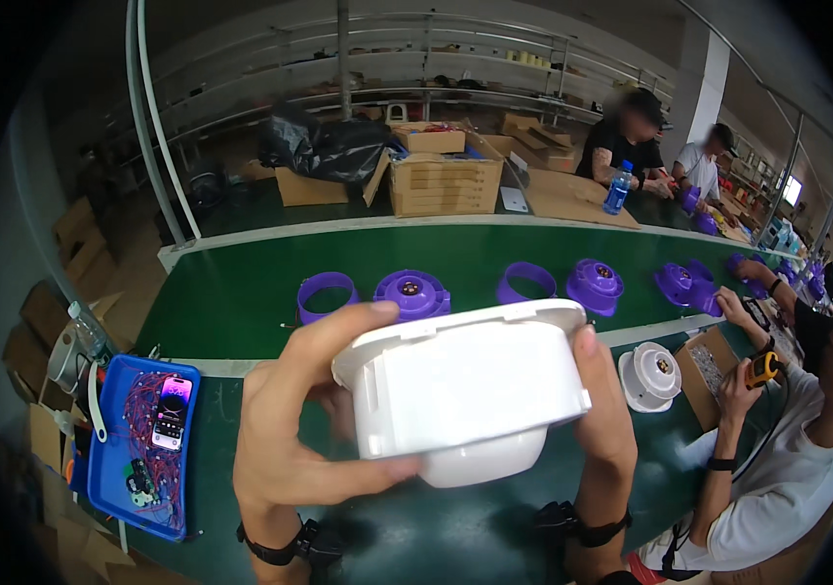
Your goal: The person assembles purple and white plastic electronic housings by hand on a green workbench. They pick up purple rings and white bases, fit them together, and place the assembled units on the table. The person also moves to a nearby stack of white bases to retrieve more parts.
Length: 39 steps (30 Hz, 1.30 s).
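Note:
Between my two hands is a white plastic housing (470, 385), raised above the green bench and tilted, with a flanged upper rim and a rounded part below. My left hand (294, 409) grips its left side, thumb underneath and fingers over the top rim. Against its right edge my right hand (603, 400) is pressed; most of those fingers are hidden behind the housing. Beyond it, purple motor housings (412, 294) and purple rings (327, 295) stand on the green belt.
At left lies a blue tray (104, 444) with red wires and a phone (172, 413). A white motor housing (650, 376) sits at right, beside a carton of small parts (704, 375). Close by, a co-worker (787, 458) holds a yellow electric screwdriver (763, 370). Cartons (444, 185) stand behind the belt.

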Available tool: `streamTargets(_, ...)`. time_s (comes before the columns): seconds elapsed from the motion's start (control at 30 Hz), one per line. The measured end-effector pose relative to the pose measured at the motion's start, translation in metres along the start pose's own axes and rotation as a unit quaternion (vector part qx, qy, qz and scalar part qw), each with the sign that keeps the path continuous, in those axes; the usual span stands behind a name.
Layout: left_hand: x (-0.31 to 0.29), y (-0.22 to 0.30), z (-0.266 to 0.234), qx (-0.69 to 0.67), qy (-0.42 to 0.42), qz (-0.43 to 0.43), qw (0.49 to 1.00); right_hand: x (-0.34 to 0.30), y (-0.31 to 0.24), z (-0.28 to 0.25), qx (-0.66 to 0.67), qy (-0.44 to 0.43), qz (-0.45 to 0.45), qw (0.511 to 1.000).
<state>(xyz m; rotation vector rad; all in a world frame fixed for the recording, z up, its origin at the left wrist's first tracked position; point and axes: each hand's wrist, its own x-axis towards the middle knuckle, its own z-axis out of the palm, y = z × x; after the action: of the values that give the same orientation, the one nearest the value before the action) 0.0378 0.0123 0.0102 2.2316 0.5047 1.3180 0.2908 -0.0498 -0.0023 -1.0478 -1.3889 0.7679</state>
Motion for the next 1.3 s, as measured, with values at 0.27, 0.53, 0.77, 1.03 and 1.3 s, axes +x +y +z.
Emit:
streamTargets(0.27, 0.009, -0.007, 0.014, -0.154, 0.163, -0.154, 0.962, 0.001, -0.003, 0.013, -0.072, -0.027, -0.11, 0.991)
streamTargets(0.53, 0.008, -0.013, 0.008, -0.409, 0.047, -0.187, 0.892, 0.004, 0.013, 0.024, 0.011, 0.053, -0.216, 0.975)
streamTargets(0.77, 0.005, 0.007, 0.019, -0.186, 0.062, -0.135, 0.971, 0.01, 0.012, 0.025, 0.012, 0.096, -0.113, 0.989)
streamTargets(1.03, 0.008, 0.007, 0.007, -0.111, 0.021, -0.171, 0.979, 0.011, 0.015, 0.024, 0.0, 0.096, -0.117, 0.988)
streamTargets(1.3, 0.009, -0.008, 0.024, -0.015, -0.126, -0.047, 0.991, 0.005, 0.004, 0.024, -0.151, 0.013, -0.133, 0.98)
